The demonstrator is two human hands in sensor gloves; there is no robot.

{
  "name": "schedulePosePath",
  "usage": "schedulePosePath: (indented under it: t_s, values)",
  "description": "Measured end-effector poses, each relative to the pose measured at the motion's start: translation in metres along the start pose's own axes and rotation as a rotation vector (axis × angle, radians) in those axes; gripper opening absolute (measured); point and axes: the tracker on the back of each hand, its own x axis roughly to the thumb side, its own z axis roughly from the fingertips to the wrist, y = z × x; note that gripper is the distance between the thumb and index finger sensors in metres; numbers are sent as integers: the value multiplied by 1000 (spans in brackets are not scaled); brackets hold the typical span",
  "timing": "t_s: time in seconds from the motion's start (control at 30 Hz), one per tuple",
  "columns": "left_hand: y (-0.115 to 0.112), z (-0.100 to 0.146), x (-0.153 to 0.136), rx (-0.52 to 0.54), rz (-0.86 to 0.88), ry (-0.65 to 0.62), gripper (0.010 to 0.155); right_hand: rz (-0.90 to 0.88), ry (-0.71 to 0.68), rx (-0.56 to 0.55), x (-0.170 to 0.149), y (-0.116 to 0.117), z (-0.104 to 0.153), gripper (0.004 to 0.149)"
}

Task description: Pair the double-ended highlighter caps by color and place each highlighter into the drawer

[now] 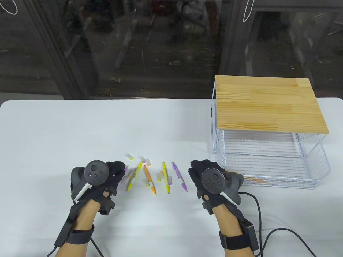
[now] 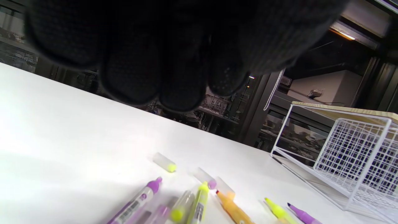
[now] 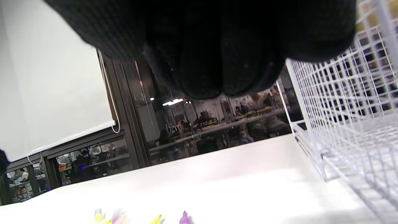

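Several uncapped double-ended highlighters lie side by side mid-table: a yellow one (image 1: 133, 176), an orange one (image 1: 149, 180), a second yellow one (image 1: 166, 178) and a purple one (image 1: 179, 176). Loose clear caps (image 1: 130, 156) lie just beyond them. My left hand (image 1: 116, 171) hovers at the left end of the row, fingers loosely curled and holding nothing. It partly covers another purple highlighter (image 2: 136, 200). My right hand (image 1: 199, 170) hovers between the purple highlighter and the white wire drawer (image 1: 268, 160), also holding nothing. The drawer is pulled out, with an orange highlighter (image 1: 257, 180) inside near its front.
The drawer frame carries a wooden top (image 1: 268, 104) at the table's right. The drawer's wire wall (image 3: 342, 102) stands close to the right of my right hand. Black cables (image 1: 278, 230) trail across the table from the right wrist.
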Motion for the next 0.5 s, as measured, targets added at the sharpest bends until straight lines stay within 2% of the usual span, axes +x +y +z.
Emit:
schedulePosePath:
  t_s: [0.27,0.5]
  values:
    - [2,1,-1,4,9,4,47,71,40,121,29,23,-25,45]
    - [2,1,-1,-8,2,4,47,166,119,251,38,57,-42,46]
